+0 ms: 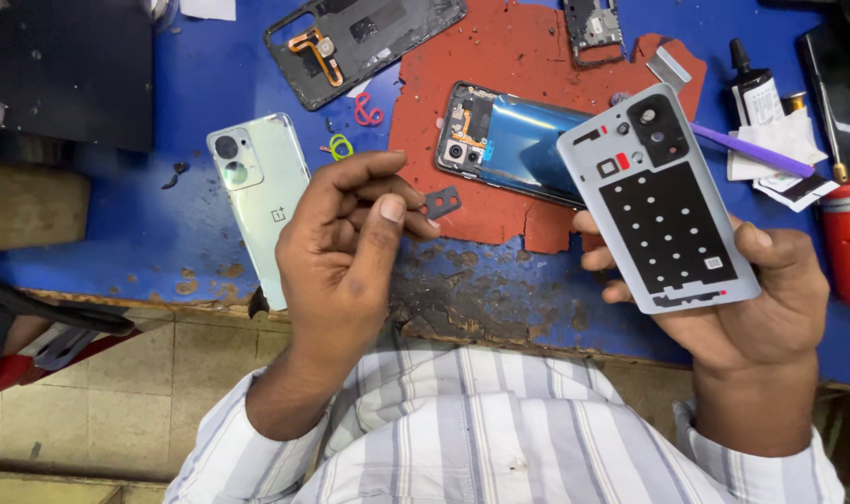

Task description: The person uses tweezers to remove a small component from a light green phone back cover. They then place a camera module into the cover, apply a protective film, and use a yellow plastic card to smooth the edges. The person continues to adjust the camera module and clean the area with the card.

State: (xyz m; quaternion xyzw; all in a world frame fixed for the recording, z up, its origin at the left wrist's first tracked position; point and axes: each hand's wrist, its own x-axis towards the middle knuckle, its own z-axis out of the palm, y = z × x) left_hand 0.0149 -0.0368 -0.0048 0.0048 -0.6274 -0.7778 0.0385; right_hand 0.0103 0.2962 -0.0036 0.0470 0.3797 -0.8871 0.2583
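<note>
My right hand holds a grey phone back cover, inner side up, with black adhesive patches and a camera cutout at its top. My left hand pinches a small dark camera-lens frame between thumb and fingertips, just left of the cover. Beyond both hands, an opened phone with a blue battery lies on a torn red mat.
A pale green phone lies face down on the blue worktable at the left. A black phone frame sits at the back. A purple pry tool, a glue bottle and a red can stand at the right.
</note>
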